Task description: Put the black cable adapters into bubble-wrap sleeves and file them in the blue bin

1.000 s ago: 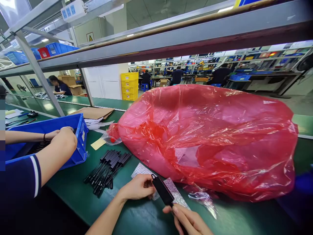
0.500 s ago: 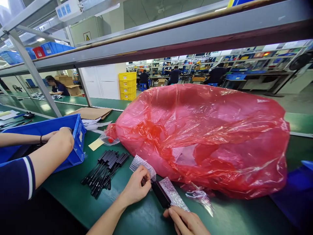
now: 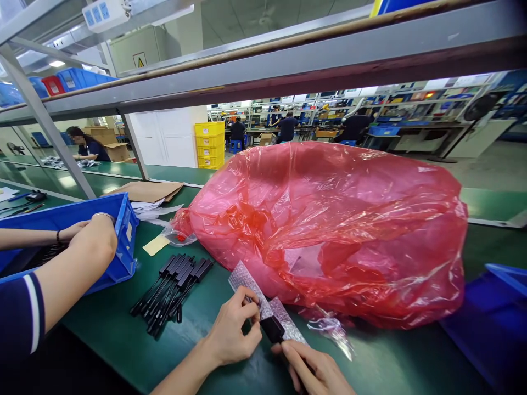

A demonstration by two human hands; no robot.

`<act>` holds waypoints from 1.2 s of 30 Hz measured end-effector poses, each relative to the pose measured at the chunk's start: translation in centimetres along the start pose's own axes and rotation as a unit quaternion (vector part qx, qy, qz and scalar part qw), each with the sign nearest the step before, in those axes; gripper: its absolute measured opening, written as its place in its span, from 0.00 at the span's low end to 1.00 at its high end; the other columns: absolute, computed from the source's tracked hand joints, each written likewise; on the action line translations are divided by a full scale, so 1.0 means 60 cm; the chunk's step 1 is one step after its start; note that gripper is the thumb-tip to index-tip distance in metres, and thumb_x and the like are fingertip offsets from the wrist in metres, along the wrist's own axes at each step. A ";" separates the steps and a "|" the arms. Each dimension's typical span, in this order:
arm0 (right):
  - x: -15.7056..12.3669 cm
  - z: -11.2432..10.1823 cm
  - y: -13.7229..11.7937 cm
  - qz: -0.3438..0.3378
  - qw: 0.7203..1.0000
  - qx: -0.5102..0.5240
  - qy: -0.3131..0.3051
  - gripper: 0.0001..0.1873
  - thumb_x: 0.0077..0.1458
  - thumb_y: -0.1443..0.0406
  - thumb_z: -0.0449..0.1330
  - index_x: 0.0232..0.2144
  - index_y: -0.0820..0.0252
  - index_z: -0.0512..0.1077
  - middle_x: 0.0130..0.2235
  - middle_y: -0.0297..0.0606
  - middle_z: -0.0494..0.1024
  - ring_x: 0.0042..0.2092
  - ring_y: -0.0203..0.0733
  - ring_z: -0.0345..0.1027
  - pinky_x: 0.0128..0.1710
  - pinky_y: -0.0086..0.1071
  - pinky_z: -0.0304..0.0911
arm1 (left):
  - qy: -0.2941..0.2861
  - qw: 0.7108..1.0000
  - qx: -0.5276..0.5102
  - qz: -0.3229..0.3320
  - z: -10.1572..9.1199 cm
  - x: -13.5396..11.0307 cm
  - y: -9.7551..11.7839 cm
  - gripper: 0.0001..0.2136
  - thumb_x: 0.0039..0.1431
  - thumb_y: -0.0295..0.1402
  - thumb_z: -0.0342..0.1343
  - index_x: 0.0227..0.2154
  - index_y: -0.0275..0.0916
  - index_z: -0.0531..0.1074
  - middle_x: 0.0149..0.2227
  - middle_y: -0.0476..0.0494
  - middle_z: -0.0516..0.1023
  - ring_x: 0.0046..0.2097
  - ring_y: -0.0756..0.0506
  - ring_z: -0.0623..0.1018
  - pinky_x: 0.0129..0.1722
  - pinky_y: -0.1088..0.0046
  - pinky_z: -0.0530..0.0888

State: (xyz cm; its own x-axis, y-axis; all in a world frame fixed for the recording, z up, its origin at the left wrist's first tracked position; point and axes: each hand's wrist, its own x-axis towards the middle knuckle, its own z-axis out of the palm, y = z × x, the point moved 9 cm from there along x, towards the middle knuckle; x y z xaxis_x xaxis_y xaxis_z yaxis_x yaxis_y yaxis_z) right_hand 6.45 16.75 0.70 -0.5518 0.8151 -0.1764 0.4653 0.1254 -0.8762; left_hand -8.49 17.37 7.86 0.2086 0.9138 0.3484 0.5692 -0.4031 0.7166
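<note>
My left hand [image 3: 236, 328] pinches the edge of a clear bubble-wrap bag [image 3: 247, 278]. A small black box-shaped device [image 3: 272, 329] sits partly inside the bag's near end. My right hand [image 3: 315, 365] grips the device's near end, where a dark cable seems to run under the fingers. Another bubble-wrap piece [image 3: 287, 322] lies just behind and right of the device. Left of my hands, a pile of black devices with cables [image 3: 181, 274] rests on the green table [image 3: 119, 343].
A large red plastic bag [image 3: 329, 219] fills the table's middle. At left, a co-worker's arms [image 3: 78, 258] reach into a blue bin [image 3: 125, 236]. Another blue bin [image 3: 489, 323] stands at right. A yellow paper slip [image 3: 155, 245] lies near cardboard [image 3: 144, 191]. A shelf beam [image 3: 263, 82] crosses above.
The device has moved up into the bubble-wrap bag, so less of it shows. My left hand has shifted slightly, and the bag's far end has swung right. The view has turned a little.
</note>
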 end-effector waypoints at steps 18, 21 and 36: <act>-0.026 -0.062 0.014 0.009 0.998 0.057 -0.017 0.18 0.63 0.55 0.52 0.51 0.53 0.69 0.41 0.35 0.79 0.30 0.37 0.76 0.25 0.26 0.66 | -0.185 0.958 -0.208 0.063 0.055 -0.007 0.055 0.07 0.45 0.20 0.54 0.28 0.38 0.68 0.46 0.41 0.74 0.50 0.42 0.76 0.52 0.68 0.73; -0.018 -0.111 0.024 0.007 0.994 -0.046 0.100 0.18 0.64 0.52 0.49 0.46 0.53 0.72 0.39 0.37 0.81 0.36 0.42 0.75 0.36 0.32 0.68 | -0.146 0.975 -0.167 0.017 0.036 0.004 0.033 0.04 0.55 0.24 0.54 0.29 0.39 0.68 0.42 0.43 0.75 0.46 0.45 0.76 0.49 0.70 0.71; 0.012 -0.076 0.017 -0.004 0.994 -0.066 0.092 0.25 0.66 0.48 0.47 0.41 0.58 0.75 0.28 0.33 0.75 0.31 0.43 0.69 0.33 0.33 0.61 | -0.121 0.971 -0.128 -0.162 0.043 -0.011 -0.081 0.22 0.52 0.29 0.63 0.50 0.40 0.67 0.43 0.49 0.70 0.34 0.52 0.73 0.37 0.74 0.73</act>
State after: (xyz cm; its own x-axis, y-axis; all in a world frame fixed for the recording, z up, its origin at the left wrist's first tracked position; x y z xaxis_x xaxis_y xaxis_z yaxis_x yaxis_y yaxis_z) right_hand 9.69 20.04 1.74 -0.4263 0.9016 -0.0733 0.5550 0.1967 -0.8082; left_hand -9.33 18.88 2.57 0.2502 0.9669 -0.0502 0.4256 -0.0633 0.9027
